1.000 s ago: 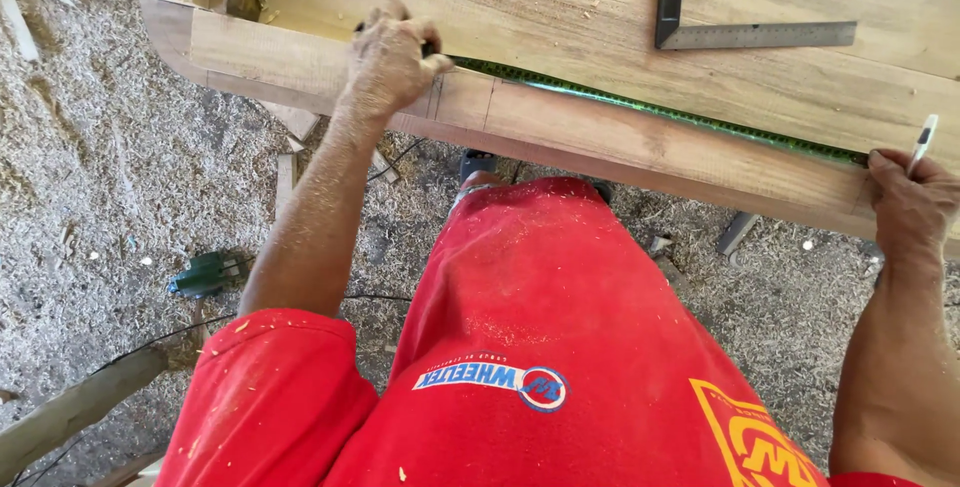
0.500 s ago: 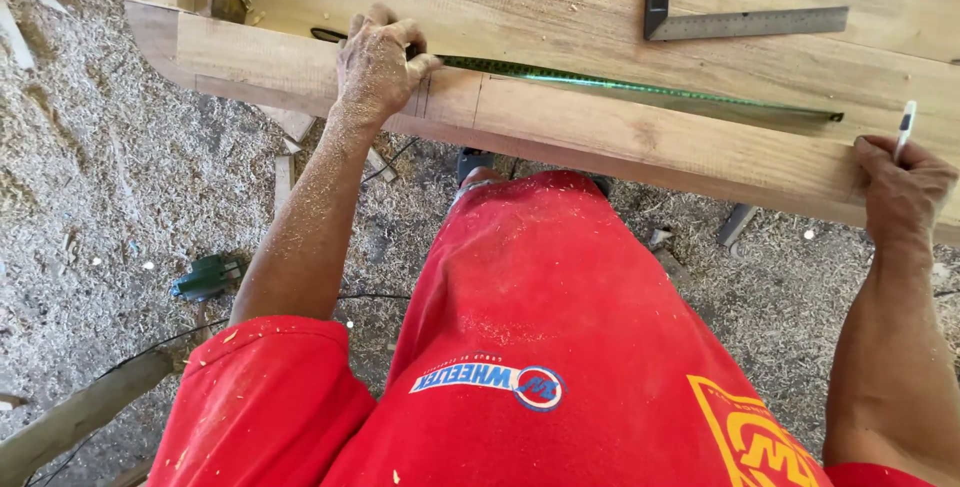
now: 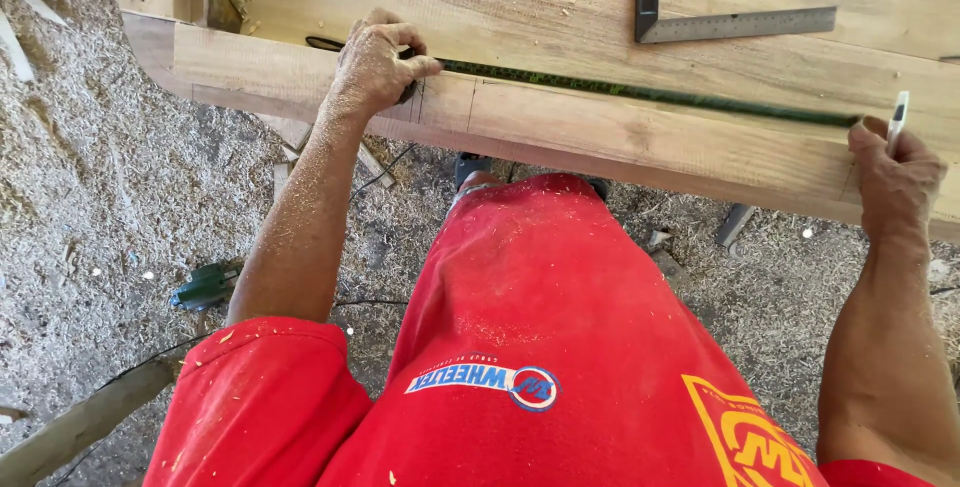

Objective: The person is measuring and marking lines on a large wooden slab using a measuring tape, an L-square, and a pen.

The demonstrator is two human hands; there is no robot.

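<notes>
tape measure (image 3: 640,93) now pulled taut along plank (image 3: 600,132) | left hand (image 3: 375,65) grip pinching tape case, shifted little | right hand (image 3: 893,175) grip closed on pen (image 3: 897,119) at tape's far end, has slid outward | square (image 3: 700,17) beyond tape

Steel try square (image 3: 700,17) on far board, green power tool (image 3: 205,287) on sawdust-strewn ground (image 3: 90,197), timber offcut (image 3: 75,427)

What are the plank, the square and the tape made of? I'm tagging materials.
Plank: bare, unfinished wood, grain and pencil lines showing.
Square: dull grey metal blade, darker stock, probably steel.
Tape: thin dark-green strip, likely coated steel; uncertain.
</notes>
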